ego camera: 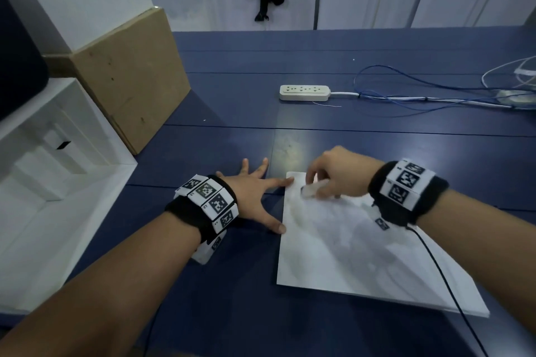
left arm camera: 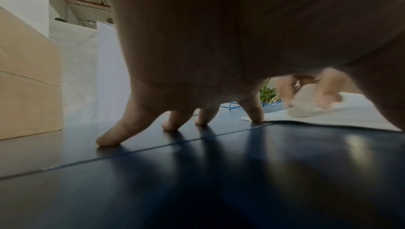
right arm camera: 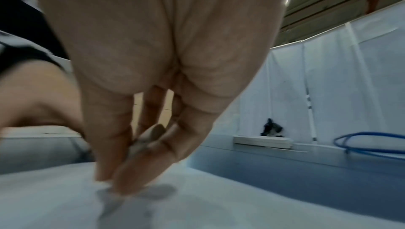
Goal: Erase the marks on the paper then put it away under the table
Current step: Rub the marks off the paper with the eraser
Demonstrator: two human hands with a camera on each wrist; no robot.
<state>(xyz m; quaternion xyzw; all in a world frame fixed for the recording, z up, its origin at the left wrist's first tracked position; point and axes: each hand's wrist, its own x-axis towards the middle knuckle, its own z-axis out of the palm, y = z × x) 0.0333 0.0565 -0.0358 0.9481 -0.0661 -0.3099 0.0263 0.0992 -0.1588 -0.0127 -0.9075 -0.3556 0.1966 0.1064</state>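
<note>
- The right hand (ego camera: 336, 174) pinches a white eraser (ego camera: 311, 190) in curled fingers (right arm camera: 109, 137), pressing it on the paper (ego camera: 348, 246).
- The left hand (ego camera: 255, 191) lies spread, straight fingers (left arm camera: 252, 109) pinning the paper's edge.
- The paper lies flat on the blue bench (ego camera: 232, 90), near a power strip (ego camera: 304, 92).

The head view looks down and forward over the dark blue plank table (ego camera: 319, 46). The left wrist view sits low, just above the tabletop, facing the splayed left hand (left arm camera: 219, 59). The right wrist view is close behind the right hand (right arm camera: 153, 59). All share the white sheet of paper (ego camera: 348, 240), and the head and right wrist views the white power strip (right arm camera: 263, 141).
</note>
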